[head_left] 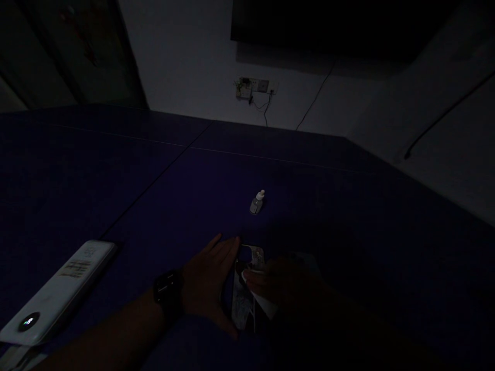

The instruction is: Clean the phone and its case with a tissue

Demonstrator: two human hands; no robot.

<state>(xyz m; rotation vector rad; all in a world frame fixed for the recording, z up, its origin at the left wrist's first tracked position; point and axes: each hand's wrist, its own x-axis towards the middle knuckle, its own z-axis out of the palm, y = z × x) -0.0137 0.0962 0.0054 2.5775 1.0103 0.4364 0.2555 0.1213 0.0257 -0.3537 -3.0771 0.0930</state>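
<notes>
A phone case [243,304] with a grey and white picture and a camera cutout at its top lies on the dark blue surface. My left hand [207,281], a dark watch on its wrist, is laid flat along the case's left edge. Its fingers stretch to the top corner and the thumb spreads toward the bottom corner. In my right hand [276,283] is a folded white cloth or tissue [266,305], pressed against the case's face; deep shadow hides much of this hand. A small dropper bottle [256,203] with a white cap stands just beyond the case.
At the left lies a white power bank [58,293] with a lit display, a cable at its near end. The blue surface [185,196] reaches a white wall [185,62] with sockets [255,86], hanging cords and a dark screen [328,31]. The room is very dim.
</notes>
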